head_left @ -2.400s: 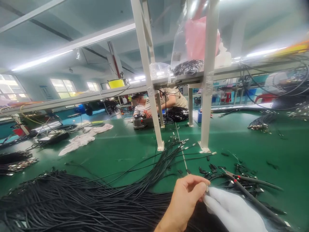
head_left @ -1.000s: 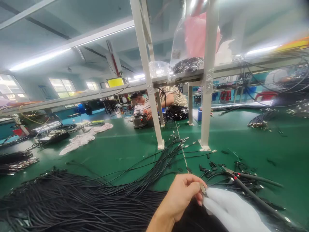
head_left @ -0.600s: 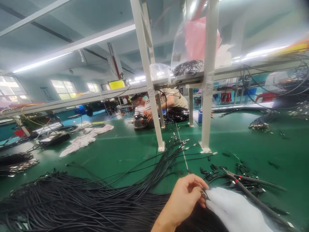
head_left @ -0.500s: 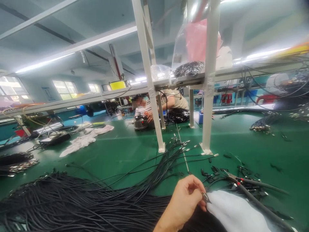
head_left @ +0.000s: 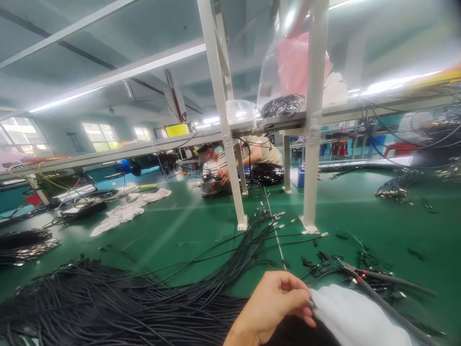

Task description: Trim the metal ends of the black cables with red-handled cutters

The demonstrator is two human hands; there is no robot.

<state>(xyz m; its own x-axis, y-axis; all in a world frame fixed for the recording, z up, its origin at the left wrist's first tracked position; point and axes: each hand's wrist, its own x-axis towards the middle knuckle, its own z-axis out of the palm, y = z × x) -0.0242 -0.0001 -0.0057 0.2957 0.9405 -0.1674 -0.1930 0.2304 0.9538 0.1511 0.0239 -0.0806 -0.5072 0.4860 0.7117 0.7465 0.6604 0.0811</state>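
Observation:
My left hand (head_left: pixel 275 305), bare, pinches thumb against fingers at a small metal cable connector (head_left: pixel 311 303), which is mostly hidden now. My right hand (head_left: pixel 356 312), in a white glove, meets it from the right with its fingertips closed at the same connector. A large heap of black cables (head_left: pixel 144 307) lies to the left and beneath my hands. One bundle of it runs up the table to silvery connector ends (head_left: pixel 277 218). Pliers (head_left: pixel 360 278) with dark handles and red bands lie just beyond the gloved hand, among small black plastic pieces (head_left: pixel 324 258).
White shelf posts (head_left: pixel 309 144) stand on the green table (head_left: pixel 180 226) ahead. A white cloth (head_left: pixel 126 211) lies at the left, near another cable bundle (head_left: pixel 29 245). Across the table, a person in a striped shirt (head_left: pixel 266 149) leans by a grey device (head_left: pixel 211 186).
Both hands have shifted slightly right and down in view. The metal connector, plainer to see before, is now mostly covered by my fingers.

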